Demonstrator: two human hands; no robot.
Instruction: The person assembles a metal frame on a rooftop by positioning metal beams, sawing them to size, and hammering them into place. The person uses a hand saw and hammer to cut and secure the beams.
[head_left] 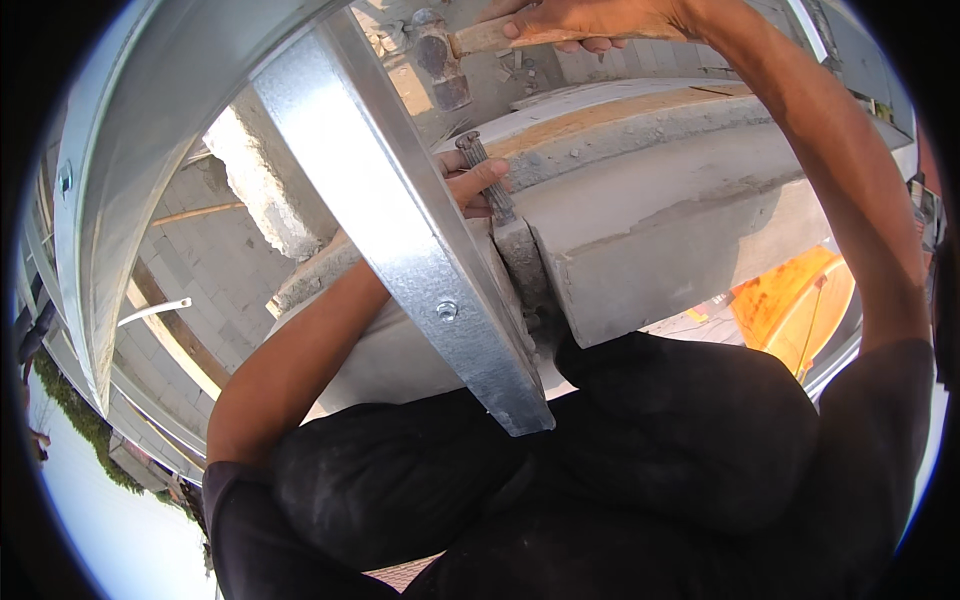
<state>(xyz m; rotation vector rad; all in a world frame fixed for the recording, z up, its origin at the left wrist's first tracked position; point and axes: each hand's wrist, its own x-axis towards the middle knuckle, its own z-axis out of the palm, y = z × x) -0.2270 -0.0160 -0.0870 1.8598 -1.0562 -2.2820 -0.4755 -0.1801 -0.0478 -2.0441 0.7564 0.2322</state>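
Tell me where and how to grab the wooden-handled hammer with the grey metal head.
Probably best by its slim wooden handle, from the right, where the bare right hand holds it: it points right, away from the bulky head.

A wooden-handled hammer is raised near a ribbed grey rod tilted at a concrete gap.

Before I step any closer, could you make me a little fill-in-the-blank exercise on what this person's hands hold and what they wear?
The right hand grips a ____ by its wooden handle.
The person's ____ holds the ridged metal rod.
The clothing over the person's lap is ____ in colour.

Missing words: hammer; left hand; black.
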